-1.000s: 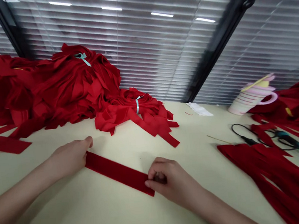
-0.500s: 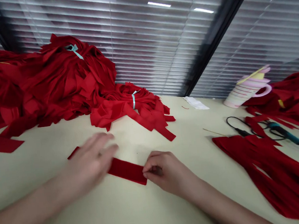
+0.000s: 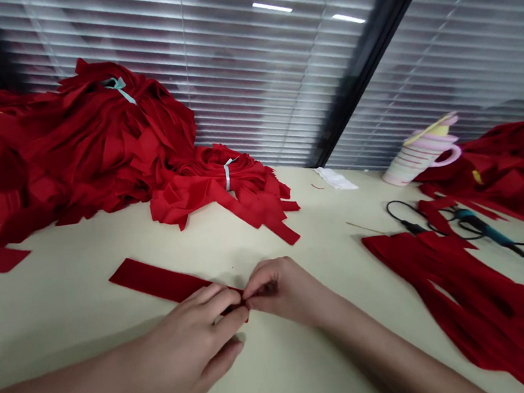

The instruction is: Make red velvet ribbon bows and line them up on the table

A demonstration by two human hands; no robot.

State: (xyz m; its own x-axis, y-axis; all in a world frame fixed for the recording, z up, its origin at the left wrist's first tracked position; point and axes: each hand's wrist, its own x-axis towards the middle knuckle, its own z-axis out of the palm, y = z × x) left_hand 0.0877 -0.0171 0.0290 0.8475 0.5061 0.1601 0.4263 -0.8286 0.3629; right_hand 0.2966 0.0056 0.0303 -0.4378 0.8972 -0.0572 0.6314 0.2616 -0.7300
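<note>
Strip (image 3: pixel 153 280) of red fabric lies on our pale table (image 3: pixel 287 376), its free end to the left, its other end between our two hands. With our right hand (image 3: pixel 292 291) we pinch that end between thumb and forefinger, the rest of the fingers curled in. Our left hand (image 3: pixel 193 337) is half open, fingers bent over the strip and almost meeting the right fingertips, thumb apart; whether it grips the fabric we cannot tell. Beyond our hands we see a tied red bundle (image 3: pixel 252 191), with a big red heap (image 3: pixel 71 142) to its left, against the blinds (image 3: pixel 247 65). To our right are more red pieces (image 3: pixel 482 304), a teal-handled tool (image 3: pixel 483 227) with black cable, and a striped mug (image 3: pixel 411 157).
</note>
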